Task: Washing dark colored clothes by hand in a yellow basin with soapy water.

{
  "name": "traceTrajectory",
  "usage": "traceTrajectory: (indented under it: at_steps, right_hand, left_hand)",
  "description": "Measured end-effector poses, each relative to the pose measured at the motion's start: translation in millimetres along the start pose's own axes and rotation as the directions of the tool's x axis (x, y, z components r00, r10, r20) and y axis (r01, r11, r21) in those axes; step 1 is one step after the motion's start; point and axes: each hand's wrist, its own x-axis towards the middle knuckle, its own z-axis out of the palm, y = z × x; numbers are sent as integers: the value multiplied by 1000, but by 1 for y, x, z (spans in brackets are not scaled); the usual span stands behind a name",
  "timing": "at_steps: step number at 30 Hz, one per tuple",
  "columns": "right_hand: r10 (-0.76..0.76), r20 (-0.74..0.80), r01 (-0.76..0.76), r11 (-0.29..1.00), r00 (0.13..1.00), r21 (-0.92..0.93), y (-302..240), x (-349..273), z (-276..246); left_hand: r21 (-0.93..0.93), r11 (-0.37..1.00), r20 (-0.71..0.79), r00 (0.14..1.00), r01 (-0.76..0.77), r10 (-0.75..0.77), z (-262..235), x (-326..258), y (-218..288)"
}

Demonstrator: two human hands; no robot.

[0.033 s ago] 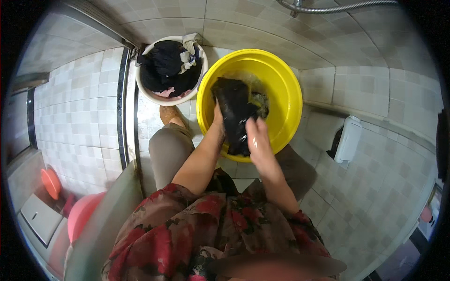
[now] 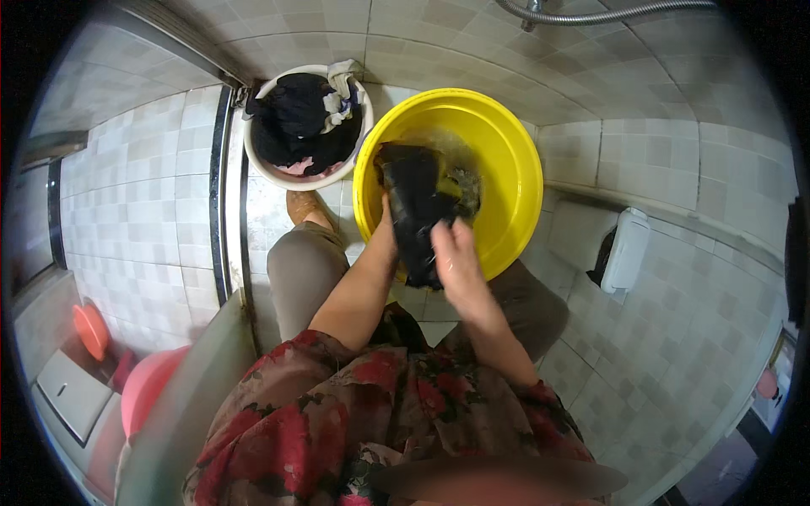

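A wet, shiny black cloth is bunched lengthwise over the near left part of a yellow tub. What garment it is cannot be told. My left hand grips its left side, the thumb showing along the edge and the other fingers hidden beneath. On the right side of the cloth, my right hand is closed against its lower part, slightly blurred. Water with some froth shows in the tub just right of the cloth.
A white basin heaped with dark clothes stands left of the tub by a door track. My knees flank the tub. A white box-like fixture is at the right, and a metal hose runs along the far wall.
My right hand has moved slightly left and down along the cloth. The cloth's near end has shifted a little toward me; my left hand has hardly moved.
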Motion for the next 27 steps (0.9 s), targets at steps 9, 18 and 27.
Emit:
traceTrajectory:
  at_steps: [9, 18, 27]
  right_hand:
    - [-330, -415, -126, 636, 848, -762, 38, 156, -29]
    - [-266, -387, -161, 602, 883, -782, 85, 156, -28]
    - [-148, -202, -125, 411, 968, -903, 253, 285, -117]
  left_hand:
    - [-208, 935, -256, 906, 289, -337, 63, -43, 8]
    - [573, 818, -587, 674, -46, 449, 31, -24, 17]
    - [476, 861, -412, 910, 178, 40, 99, -7, -5]
